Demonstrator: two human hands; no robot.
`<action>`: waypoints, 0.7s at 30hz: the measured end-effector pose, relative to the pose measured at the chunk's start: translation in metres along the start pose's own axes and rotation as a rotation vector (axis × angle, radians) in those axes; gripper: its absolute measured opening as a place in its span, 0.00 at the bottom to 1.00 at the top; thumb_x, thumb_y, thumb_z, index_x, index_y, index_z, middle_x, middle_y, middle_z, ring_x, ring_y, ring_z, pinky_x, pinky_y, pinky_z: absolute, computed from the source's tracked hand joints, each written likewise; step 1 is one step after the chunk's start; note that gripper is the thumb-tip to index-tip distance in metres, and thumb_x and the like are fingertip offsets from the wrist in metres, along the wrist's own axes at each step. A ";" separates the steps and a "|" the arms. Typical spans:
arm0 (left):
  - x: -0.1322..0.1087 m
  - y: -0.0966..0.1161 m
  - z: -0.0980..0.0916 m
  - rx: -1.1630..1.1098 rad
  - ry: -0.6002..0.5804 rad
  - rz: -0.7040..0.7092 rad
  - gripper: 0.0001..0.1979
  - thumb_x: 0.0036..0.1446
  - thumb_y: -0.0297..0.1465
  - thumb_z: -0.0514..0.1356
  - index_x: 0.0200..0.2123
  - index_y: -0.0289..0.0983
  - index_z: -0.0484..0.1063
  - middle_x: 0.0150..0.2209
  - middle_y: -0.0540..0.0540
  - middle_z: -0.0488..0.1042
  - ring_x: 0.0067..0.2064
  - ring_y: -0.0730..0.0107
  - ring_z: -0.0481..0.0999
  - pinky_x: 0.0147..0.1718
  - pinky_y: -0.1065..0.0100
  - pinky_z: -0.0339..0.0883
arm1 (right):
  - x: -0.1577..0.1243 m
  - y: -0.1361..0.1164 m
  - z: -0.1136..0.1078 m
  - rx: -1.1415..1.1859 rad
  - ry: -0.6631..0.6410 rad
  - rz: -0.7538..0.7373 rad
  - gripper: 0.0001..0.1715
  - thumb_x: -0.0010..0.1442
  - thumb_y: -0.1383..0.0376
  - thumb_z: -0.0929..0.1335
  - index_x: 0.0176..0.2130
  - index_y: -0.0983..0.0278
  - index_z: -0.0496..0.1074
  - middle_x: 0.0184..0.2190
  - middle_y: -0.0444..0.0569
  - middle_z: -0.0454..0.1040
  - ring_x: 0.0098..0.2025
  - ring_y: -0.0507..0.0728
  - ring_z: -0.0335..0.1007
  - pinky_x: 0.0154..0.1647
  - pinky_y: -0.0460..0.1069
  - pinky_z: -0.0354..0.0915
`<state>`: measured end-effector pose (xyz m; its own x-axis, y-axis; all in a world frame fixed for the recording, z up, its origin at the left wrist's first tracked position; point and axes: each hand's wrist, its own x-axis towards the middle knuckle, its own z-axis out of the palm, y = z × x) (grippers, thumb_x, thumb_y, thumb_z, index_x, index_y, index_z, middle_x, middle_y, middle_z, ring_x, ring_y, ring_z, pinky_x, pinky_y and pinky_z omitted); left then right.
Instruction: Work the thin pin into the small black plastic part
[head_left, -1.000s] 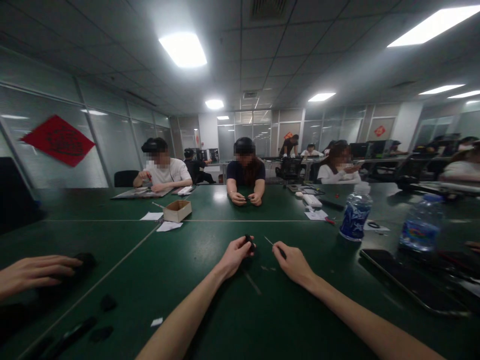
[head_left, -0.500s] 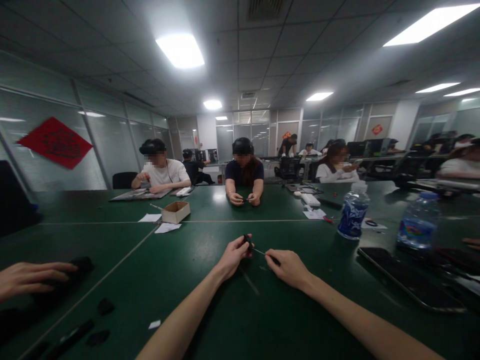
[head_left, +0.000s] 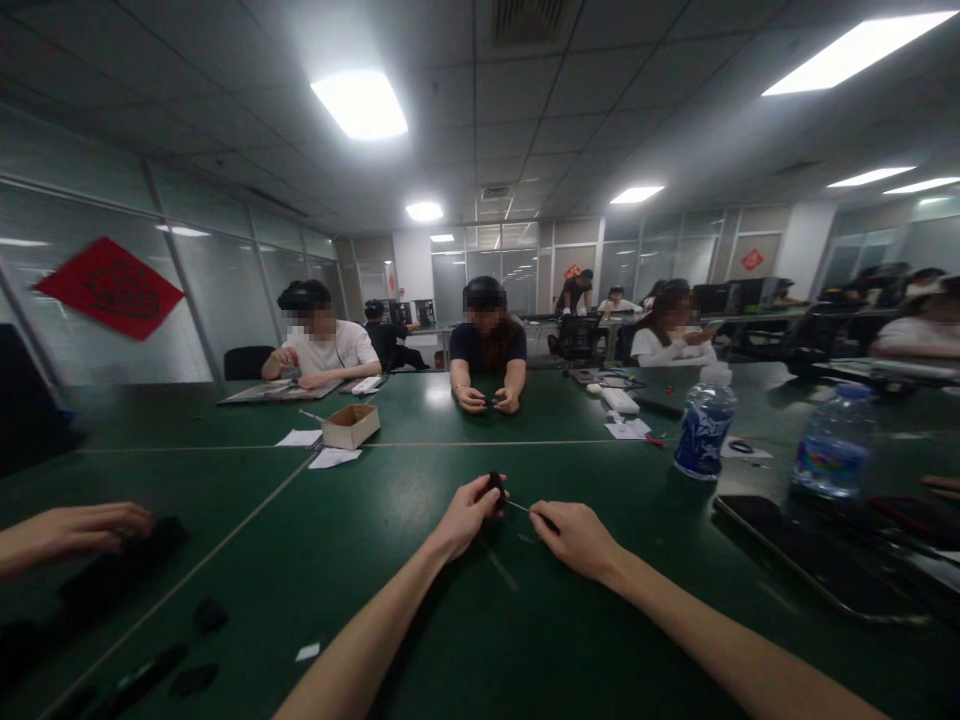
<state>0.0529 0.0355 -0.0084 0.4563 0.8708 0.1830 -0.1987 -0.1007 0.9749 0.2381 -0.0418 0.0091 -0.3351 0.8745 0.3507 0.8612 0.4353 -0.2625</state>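
Just above the green table [head_left: 420, 490], my left hand [head_left: 466, 518] pinches a small black part [head_left: 496, 483], whose exact kind I cannot make out. My right hand [head_left: 574, 535] is closed around the handle of a screwdriver with a thin metal shaft [head_left: 517, 505]. The shaft points left and its tip meets the black part or lies right beside it; the contact point is too small to tell. Most of the screwdriver's handle is hidden inside my right fingers.
An open cardboard box [head_left: 351, 427] stands ahead on the left. To the right are a blue-labelled bottle [head_left: 705, 425], a second bottle [head_left: 832, 445] and a phone [head_left: 817, 560]. Another person's hand [head_left: 75, 535] hovers at left, near black pieces [head_left: 210, 614]. A person [head_left: 488, 345] sits opposite.
My hands keep nearly the same place, with the black part turned slightly. At left, the other person's hand has lifted a little and drawn back from the dark object beneath it.
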 end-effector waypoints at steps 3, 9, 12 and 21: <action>0.001 0.000 0.000 -0.002 -0.018 0.010 0.21 0.46 0.41 0.64 0.40 0.32 0.71 0.34 0.45 0.71 0.30 0.72 0.68 0.33 0.69 0.61 | 0.000 0.002 0.001 0.001 0.022 0.000 0.17 0.65 0.62 0.55 0.40 0.64 0.70 0.32 0.48 0.73 0.32 0.53 0.69 0.36 0.46 0.61; 0.002 -0.002 -0.001 -0.019 -0.026 -0.003 0.19 0.47 0.42 0.63 0.37 0.32 0.70 0.33 0.45 0.71 0.31 0.72 0.69 0.33 0.70 0.62 | 0.000 0.001 0.000 0.039 0.017 0.012 0.18 0.65 0.61 0.55 0.39 0.64 0.69 0.30 0.48 0.72 0.30 0.53 0.68 0.33 0.46 0.61; 0.000 0.000 0.000 0.003 -0.060 -0.007 0.18 0.48 0.40 0.63 0.36 0.32 0.70 0.33 0.44 0.71 0.33 0.70 0.70 0.35 0.69 0.62 | 0.001 0.001 0.000 0.068 0.062 0.029 0.18 0.65 0.62 0.54 0.39 0.64 0.69 0.30 0.48 0.72 0.30 0.53 0.68 0.33 0.46 0.61; -0.004 0.007 0.004 -0.037 -0.013 -0.065 0.15 0.49 0.35 0.62 0.38 0.31 0.69 0.35 0.43 0.71 0.34 0.70 0.70 0.34 0.68 0.64 | 0.002 -0.002 0.000 0.108 0.101 0.064 0.18 0.65 0.61 0.54 0.37 0.63 0.69 0.29 0.47 0.72 0.29 0.53 0.68 0.31 0.46 0.61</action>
<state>0.0529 0.0290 -0.0017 0.4804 0.8685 0.1217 -0.2006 -0.0263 0.9793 0.2361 -0.0407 0.0107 -0.2360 0.8776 0.4173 0.8318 0.4045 -0.3802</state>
